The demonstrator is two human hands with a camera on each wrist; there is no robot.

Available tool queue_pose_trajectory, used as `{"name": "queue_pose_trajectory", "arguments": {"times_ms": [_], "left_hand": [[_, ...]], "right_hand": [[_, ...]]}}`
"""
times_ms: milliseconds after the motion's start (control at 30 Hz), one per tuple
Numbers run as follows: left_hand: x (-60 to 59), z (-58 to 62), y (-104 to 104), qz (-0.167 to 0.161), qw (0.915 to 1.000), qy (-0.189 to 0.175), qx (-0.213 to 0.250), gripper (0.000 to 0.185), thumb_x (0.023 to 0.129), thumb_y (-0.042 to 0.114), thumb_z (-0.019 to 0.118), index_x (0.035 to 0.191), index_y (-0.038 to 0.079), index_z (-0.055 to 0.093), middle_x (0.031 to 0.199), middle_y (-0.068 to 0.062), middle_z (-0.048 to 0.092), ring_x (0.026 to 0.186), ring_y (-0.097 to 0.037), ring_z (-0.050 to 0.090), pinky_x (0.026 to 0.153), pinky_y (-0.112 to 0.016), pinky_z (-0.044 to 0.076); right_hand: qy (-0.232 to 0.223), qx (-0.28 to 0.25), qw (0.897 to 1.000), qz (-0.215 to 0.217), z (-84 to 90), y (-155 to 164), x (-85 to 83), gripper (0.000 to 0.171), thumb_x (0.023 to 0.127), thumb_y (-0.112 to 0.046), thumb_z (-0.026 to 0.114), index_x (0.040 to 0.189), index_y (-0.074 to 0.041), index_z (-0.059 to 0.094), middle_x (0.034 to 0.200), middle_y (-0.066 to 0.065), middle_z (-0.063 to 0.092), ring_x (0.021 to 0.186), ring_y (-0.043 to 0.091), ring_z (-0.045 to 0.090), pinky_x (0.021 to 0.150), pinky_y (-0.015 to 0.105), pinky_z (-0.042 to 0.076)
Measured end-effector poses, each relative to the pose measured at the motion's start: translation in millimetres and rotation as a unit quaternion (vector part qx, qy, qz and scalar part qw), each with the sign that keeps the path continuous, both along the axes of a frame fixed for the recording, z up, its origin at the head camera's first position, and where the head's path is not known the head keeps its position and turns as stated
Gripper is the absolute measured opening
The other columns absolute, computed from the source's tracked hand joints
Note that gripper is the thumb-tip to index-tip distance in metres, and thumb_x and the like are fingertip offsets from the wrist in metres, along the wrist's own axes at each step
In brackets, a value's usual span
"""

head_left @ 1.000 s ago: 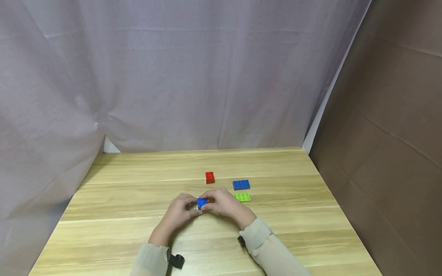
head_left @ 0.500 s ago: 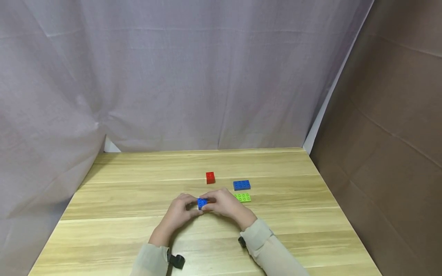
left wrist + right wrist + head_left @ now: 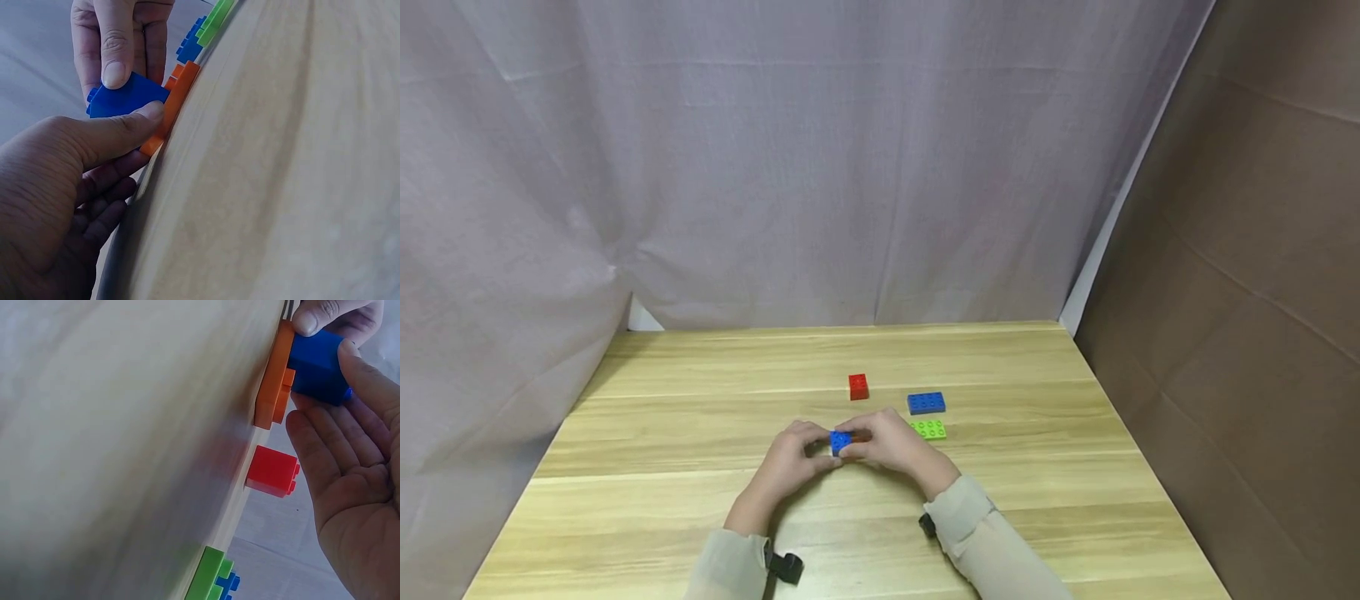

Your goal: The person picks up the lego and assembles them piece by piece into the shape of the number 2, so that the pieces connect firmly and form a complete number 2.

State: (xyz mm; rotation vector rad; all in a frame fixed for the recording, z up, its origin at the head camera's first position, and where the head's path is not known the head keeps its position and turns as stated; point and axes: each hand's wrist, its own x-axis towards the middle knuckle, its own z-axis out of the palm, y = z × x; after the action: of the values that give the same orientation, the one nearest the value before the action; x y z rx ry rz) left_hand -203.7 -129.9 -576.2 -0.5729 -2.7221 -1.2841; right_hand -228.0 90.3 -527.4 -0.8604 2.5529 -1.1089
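Note:
A small square blue brick (image 3: 840, 442) sits at the left end of a flat orange brick (image 3: 272, 384) on the table. The right hand (image 3: 891, 443) pinches the blue brick from the right, its thumb on the near side. From the left, the left hand (image 3: 788, 458) grips the low orange brick; its thumb lies along the seam with the blue one and its fingers curl at the orange end. Orange studs show beyond the blue brick in the left wrist view. In the head view the right hand hides most of the orange brick.
Behind the hands stands a red brick (image 3: 858, 387). To the right lie a long blue brick (image 3: 927, 403) and a flat lime green brick (image 3: 931, 429), partly covered by the right hand. A grey curtain (image 3: 775, 167) hangs behind the wooden table (image 3: 647, 517).

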Motion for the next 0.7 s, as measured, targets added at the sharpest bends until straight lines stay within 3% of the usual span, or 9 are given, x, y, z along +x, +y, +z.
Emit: {"name": "queue_pose_trajectory", "arguments": {"times_ms": [400, 700], "left_hand": [[-0.2, -0.5, -1.2, -0.001, 1.0000, -0.002, 0.007, 0.032, 0.080, 0.030, 0.087, 0.108, 0.019, 0.076, 0.104, 0.012, 0.068, 0.104, -0.012, 0.061, 0.096, -0.041, 0.051], [0.0, -1.6, -1.1, -0.009, 0.9999, 0.008, 0.004, 0.033, 0.081, 0.031, 0.086, 0.108, 0.017, 0.076, 0.106, 0.009, 0.069, 0.105, -0.014, 0.061, 0.096, -0.043, 0.051]], "right_hand": [[0.046, 0.025, 0.998, 0.024, 2.5, -0.5, 0.9, 0.038, 0.092, -0.030, 0.075, 0.127, -0.014, 0.071, 0.119, -0.003, 0.071, 0.101, 0.003, 0.066, 0.085, 0.021, 0.055], [0.051, 0.030, 0.998, 0.029, 0.8, 0.5, 2.0, 0.038, 0.094, -0.028, 0.074, 0.129, -0.015, 0.069, 0.123, -0.002, 0.070, 0.107, 0.006, 0.065, 0.090, 0.021, 0.054]]}}
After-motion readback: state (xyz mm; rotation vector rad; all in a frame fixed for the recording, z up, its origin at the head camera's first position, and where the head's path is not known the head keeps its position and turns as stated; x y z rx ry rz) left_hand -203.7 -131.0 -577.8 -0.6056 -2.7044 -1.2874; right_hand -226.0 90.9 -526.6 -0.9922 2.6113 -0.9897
